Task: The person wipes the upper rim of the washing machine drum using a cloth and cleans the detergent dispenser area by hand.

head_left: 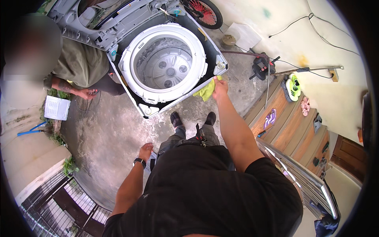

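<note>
A top-loading washing machine stands in front of me with its top panel (118,23) raised, baring the white ring and the drum (170,63). My right hand (220,87) is closed on a yellow-green cloth (206,91), at the outer edge of the cabinet (177,100) near its right corner. Part of the cloth hangs below the fingers. Lower left, by my thigh, my left hand (145,151) hangs with its fingers loosely curled; nothing shows in them. A dark watch (139,161) is on that wrist.
A person (85,63) crouches left of the machine, one hand (87,93) low beside it. A white panel (57,107) lies at the left wall. Wooden steps (280,118) with several shoes rise on the right, beside a metal railing (302,177). A red-spoked wheel (203,14) stands behind.
</note>
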